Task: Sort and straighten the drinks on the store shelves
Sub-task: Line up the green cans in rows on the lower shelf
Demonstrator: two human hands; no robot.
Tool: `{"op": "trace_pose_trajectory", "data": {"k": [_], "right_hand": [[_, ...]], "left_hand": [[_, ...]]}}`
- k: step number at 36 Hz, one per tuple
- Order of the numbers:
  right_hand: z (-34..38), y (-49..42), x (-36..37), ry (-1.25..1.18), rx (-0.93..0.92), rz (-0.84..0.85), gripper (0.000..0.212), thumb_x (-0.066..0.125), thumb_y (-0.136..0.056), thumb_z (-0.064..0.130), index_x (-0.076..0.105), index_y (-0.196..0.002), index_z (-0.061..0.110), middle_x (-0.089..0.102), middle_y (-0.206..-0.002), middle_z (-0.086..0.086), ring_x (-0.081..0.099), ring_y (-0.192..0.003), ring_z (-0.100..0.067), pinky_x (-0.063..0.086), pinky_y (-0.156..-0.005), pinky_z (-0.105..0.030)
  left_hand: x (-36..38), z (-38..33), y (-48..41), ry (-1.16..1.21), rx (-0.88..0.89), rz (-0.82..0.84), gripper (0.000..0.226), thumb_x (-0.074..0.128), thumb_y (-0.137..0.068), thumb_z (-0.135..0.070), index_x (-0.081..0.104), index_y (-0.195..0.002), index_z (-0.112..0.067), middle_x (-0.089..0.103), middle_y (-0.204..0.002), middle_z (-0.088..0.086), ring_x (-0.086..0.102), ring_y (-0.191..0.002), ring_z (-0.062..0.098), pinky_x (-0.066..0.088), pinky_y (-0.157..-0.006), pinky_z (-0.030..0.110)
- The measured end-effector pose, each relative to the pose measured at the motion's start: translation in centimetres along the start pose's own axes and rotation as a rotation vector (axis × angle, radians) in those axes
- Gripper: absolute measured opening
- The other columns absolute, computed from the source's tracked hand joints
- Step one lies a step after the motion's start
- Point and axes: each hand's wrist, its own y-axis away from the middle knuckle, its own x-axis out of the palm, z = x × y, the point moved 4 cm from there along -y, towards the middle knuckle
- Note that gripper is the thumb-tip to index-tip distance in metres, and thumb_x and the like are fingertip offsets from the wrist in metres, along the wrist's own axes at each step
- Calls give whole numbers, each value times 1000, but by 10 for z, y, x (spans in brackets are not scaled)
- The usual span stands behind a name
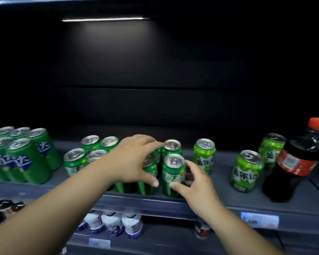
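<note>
The grey shelf [228,205] carries everything, and both bare forearms reach in over its front edge. The left arm comes in long and slanted from the lower left; the left hand [134,159] lies palm down, spread across the dark green cans [147,184] just left of the grip. Its fingers are stretched nearly straight, tips touching the rim of the rear can [172,145], with the thumb pressed against a can's front, so it is spread out rather than closed. The right hand [197,184] comes up from the lower right and clasps the front can [173,173], thumb across its face and fingers curled round its right side; that can stands upright at the shelf's edge, directly in front of the rear can. Far right of the grip stands a cola bottle [295,162], and between it and the grip stand light green cans [247,172]. Well left sits a packed block of cans [26,162]. Below the grip are white bottles [114,223]; to the lower right is a price tag [259,219].
</note>
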Motion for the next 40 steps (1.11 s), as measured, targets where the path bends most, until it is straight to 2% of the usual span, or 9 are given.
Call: {"op": "trace_pose_trajectory", "data": {"k": [4,8,13,20,26,29,31,37,40], "right_hand": [[-1,1,7,8,2,-17,71,87,-75,33,49,-134,45,54,-134,17,58,-115,1,54,-98,-29],[-5,4,10,-2,8,-66,73,88,-73,33,55,-138,30,57,-133,14,62,-111,-2,56,-95,-30],[-6,6,17,-24,-1,-73,73,87,-74,34,55,-139,30,57,-134,14,63,-113,-2,56,-95,-28],[-6,8,17,-46,4,-73,84,80,-61,60,53,-137,37,57,-135,14,62,-115,-3,55,-98,-36],[10,-5,13,-83,17,-12,131,87,-47,65,16,-155,42,35,-151,14,41,-137,-4,40,-115,-38],[20,-17,17,-65,2,106,139,93,-45,63,-4,-144,66,18,-161,16,26,-148,-7,32,-120,-44],[20,-26,19,-62,7,171,145,97,-40,62,-13,-132,79,16,-165,13,26,-150,-11,33,-119,-49],[23,-34,10,53,16,313,157,98,-40,57,-21,-142,67,15,-165,17,24,-150,-7,31,-121,-43],[26,-35,5,149,-25,358,150,97,-51,46,-18,-146,64,-3,-166,22,4,-153,-2,20,-124,-35]], "left_hand": [[20,17,9,-74,-59,83,129,59,-58,-90,-4,-157,-37,3,-167,1,2,-153,26,6,-123,46],[28,16,7,-101,-38,20,129,53,-59,-93,-6,-158,-33,4,-167,-2,7,-153,25,9,-123,45],[31,15,5,-125,-45,-14,127,53,-62,-91,-4,-158,-31,9,-167,-4,10,-153,26,11,-123,46],[32,17,4,-136,-40,2,125,51,-63,-92,-5,-157,-31,9,-167,-3,9,-153,26,12,-123,46],[31,16,6,-125,-49,14,124,51,-64,-91,-5,-158,-32,8,-167,-2,9,-153,26,12,-123,48],[30,15,8,-121,-51,25,125,52,-64,-91,-5,-157,-31,7,-167,-3,7,-153,26,11,-123,47],[28,16,7,-114,-47,40,126,55,-63,-90,-5,-158,-32,5,-167,-3,6,-153,25,11,-123,47],[21,24,5,-78,-54,103,132,65,-56,-87,-3,-157,-36,2,-168,0,5,-154,25,12,-123,45],[20,29,1,-98,-88,115,134,65,-54,-87,-7,-156,-40,-4,-167,-2,-3,-154,25,6,-123,52]]}}
